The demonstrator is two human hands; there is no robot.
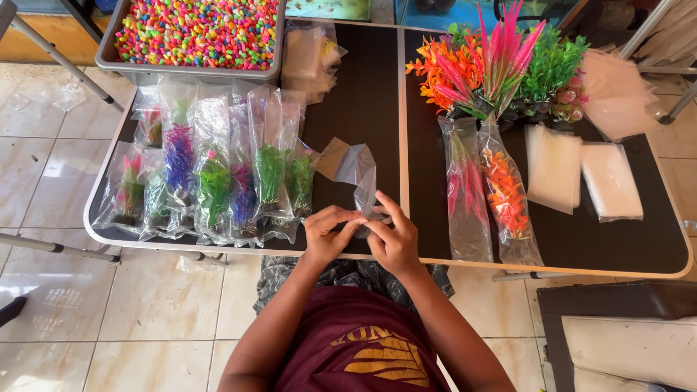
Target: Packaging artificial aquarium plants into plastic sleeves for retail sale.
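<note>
One empty clear bag [357,173], pinched by fingers of left hand [327,234] and right hand [392,239] over table [363,94]; two bagged plants [485,190] right; two bag stacks [581,174]; one pebble tray [194,36].

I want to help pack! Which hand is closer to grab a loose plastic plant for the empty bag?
Probably the right hand. Both hands pinch the empty clear bag, left hand too, but the loose plastic plants lie on the table's right half, on the right hand's side.
</note>
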